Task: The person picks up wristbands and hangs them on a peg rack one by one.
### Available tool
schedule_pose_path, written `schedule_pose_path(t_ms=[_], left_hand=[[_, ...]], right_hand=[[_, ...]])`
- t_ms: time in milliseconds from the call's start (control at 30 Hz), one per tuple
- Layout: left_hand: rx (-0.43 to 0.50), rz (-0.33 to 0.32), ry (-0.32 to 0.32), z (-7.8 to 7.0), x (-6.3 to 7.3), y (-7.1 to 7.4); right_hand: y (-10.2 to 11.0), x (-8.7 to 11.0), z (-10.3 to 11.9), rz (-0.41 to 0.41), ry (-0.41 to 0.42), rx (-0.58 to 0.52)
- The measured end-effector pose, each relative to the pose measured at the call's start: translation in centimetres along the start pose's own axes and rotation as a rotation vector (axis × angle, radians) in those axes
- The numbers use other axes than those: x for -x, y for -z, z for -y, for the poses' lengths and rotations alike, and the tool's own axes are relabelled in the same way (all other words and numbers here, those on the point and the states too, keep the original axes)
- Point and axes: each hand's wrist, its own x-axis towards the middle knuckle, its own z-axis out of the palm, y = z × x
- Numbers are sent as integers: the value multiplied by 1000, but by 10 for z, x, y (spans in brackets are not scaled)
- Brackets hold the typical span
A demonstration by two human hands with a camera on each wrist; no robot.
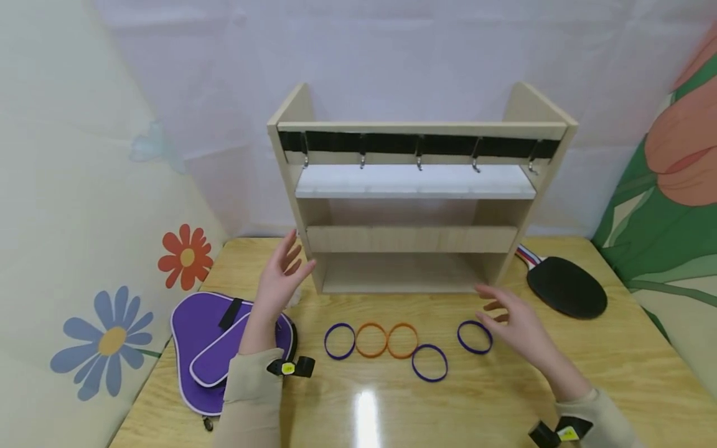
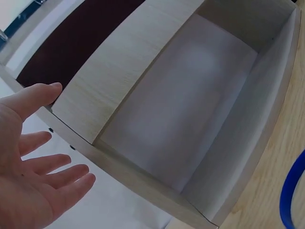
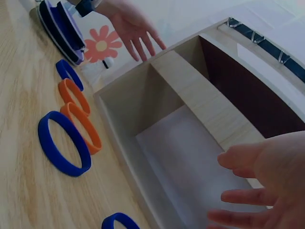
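Observation:
My left hand hovers by the left side of a wooden shelf rack, its fingers apart and holding nothing. Near the rack's lower right corner, my right hand is held in the air with fingers loosely bent around nothing. Just left of it lies a blue wristband on the table. Two orange wristbands touch side by side in the middle, with another blue wristband at their left and a third blue one nearer the front. In the left wrist view the thumb is close to the rack's side edge.
Several metal hooks hang along the rack's black strip. A purple paddle case lies at the left, partly behind the left forearm. A black table tennis paddle rests right of the rack. Fabric walls stand behind and beside the wooden table.

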Motion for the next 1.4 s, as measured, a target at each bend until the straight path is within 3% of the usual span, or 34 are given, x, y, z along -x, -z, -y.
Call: schedule_pose_path(t_ms=[367,700,967,1200,1400], left_hand=[[38,-26,58,3,-26,0],[86,-89,91,4,-31,5],[115,-80,101,5,-38,2],[179,-82,147,7,-40,2],[180,-81,153,7,-42,-1]], right_hand=[[-7,2,-27,33,-55,14],[-14,-1,-42,103,-154,-72],[-16,-1,-56,135,-258,-157],[-16,3,-63,180,-324,-202],[-17,7,-67,221,-373,-161]])
